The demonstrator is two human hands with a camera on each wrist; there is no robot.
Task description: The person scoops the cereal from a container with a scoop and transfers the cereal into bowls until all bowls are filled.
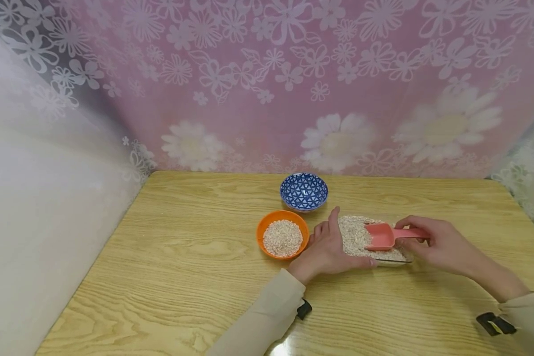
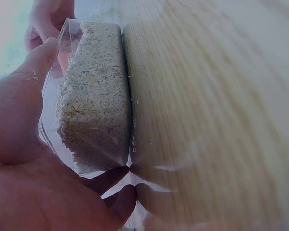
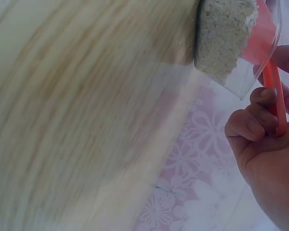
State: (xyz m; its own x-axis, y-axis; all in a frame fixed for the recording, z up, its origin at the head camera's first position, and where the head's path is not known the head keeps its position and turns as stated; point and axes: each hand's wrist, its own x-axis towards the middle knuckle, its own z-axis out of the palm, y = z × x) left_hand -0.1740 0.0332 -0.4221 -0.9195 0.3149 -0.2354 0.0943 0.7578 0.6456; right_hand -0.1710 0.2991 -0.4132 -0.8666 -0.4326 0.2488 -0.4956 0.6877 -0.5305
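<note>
A clear rectangular container (image 2: 52,115) full of oat flakes (image 1: 355,236) sits on the table in the head view. My left hand (image 1: 327,249) holds its left end, the thumb along the near rim and the fingers around the end, low by the tabletop in the left wrist view. My right hand (image 1: 440,242) grips the handle of a pink scoop (image 1: 381,236) from the right. The scoop's head lies in the oats, its front edge hidden among the flakes. In the right wrist view, fingers (image 3: 265,115) curl round the handle (image 3: 281,108) beyond the container's wall.
An orange bowl (image 1: 260,236) with oats in it stands just left of my left hand. Behind it is a blue and white patterned bowl (image 1: 303,192). The wooden table (image 1: 182,257) ends at a pink flowered backdrop (image 1: 258,109).
</note>
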